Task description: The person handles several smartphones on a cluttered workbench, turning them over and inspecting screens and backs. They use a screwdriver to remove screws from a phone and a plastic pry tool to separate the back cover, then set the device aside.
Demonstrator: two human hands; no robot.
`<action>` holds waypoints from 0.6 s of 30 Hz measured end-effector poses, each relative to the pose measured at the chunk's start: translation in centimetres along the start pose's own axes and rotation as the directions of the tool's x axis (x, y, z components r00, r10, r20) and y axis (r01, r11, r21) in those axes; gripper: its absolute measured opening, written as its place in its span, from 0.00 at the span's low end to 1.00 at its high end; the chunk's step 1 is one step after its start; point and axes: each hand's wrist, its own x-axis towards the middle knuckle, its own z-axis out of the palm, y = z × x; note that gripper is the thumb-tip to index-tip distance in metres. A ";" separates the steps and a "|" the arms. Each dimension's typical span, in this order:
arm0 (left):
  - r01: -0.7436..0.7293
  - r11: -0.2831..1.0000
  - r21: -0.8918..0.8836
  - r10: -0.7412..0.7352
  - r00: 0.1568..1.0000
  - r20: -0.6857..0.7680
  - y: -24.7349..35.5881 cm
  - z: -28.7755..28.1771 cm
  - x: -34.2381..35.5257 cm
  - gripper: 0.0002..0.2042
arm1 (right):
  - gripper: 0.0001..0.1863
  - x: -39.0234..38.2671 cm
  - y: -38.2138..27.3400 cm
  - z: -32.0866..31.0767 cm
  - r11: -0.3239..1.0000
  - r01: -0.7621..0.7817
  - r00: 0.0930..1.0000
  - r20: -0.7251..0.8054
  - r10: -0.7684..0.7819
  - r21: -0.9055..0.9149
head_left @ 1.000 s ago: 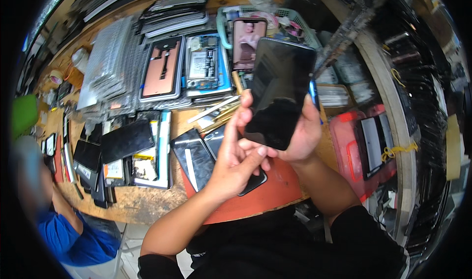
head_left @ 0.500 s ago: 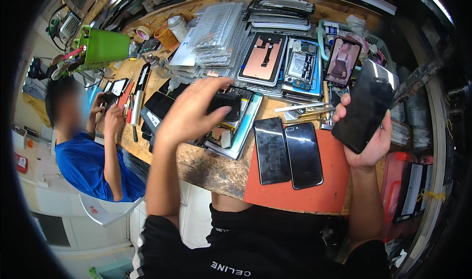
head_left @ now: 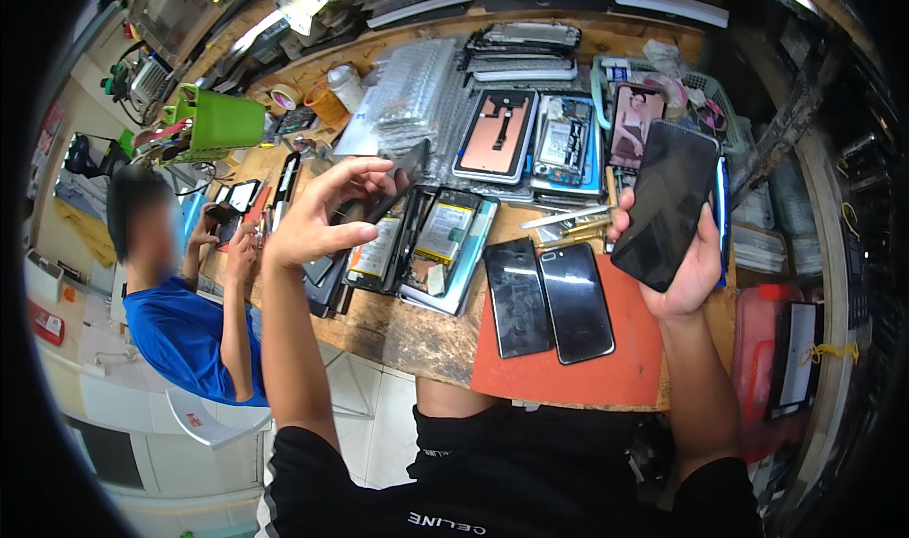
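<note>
My left hand (head_left: 327, 211) is lifted over the left part of the bench, fingers curled round a dark, flat phone (head_left: 405, 170) that stands tilted; part of it hides behind the fingers. Under and beside it lie opened phones with bare batteries (head_left: 443, 232). In my right hand (head_left: 688, 287) rests a black phone (head_left: 668, 197), its dark face up and fingers gripping both long edges. Between the hands, a scuffed black phone (head_left: 519, 296) and a glossy black phone with a rear camera (head_left: 578, 303) lie side by side on an orange mat (head_left: 630, 353).
Bubble-wrap sleeves (head_left: 407, 88) and stacked phone frames (head_left: 521, 50) fill the back. A lit phone (head_left: 634, 126) leans on a teal basket (head_left: 715, 102). Tweezers (head_left: 568, 216) lie behind the mat. At left, a person in blue (head_left: 194, 334) handles a phone near a green basket (head_left: 222, 124).
My left hand has lifted and tilted a dark phone off the opened phones, uncovering batteries. The right hand with its phone has shifted slightly left, and the view has moved a little.
</note>
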 end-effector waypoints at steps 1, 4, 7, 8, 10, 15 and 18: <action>-0.094 0.968 -0.231 0.083 0.995 -0.060 -0.4 1.1 0.1 0.43 | 0.35 -0.1 0.1 0.1 1.000 -0.005 1.000 0.000 0.005 0.018; -0.191 0.642 -0.742 0.098 0.981 -0.168 -1.8 5.7 0.0 0.50 | 0.36 -0.2 0.5 0.5 0.999 -0.026 1.000 0.001 0.026 0.023; -0.119 0.251 -0.961 0.066 0.992 -0.106 -3.1 9.3 2.0 0.47 | 0.37 -0.5 1.0 0.7 0.998 -0.060 0.998 -0.011 0.061 0.029; -0.093 0.175 -0.980 0.053 0.995 -0.085 -3.4 10.1 3.0 0.46 | 0.38 -0.6 1.1 0.6 0.997 -0.071 0.997 -0.014 0.071 0.022; -0.013 0.098 -0.995 0.042 0.999 -0.009 -3.5 11.4 5.0 0.45 | 0.39 -0.7 1.3 0.5 0.994 -0.093 0.996 -0.005 0.093 0.050; 0.092 0.014 -0.996 0.069 0.993 0.093 -2.8 13.9 9.0 0.44 | 0.37 -0.3 1.1 -0.2 0.995 -0.058 0.998 0.027 0.056 0.076; -0.064 0.105 -0.992 0.116 0.992 -0.052 -2.5 15.9 9.8 0.43 | 0.37 -0.1 0.9 -0.6 0.998 -0.054 0.998 0.036 0.052 0.040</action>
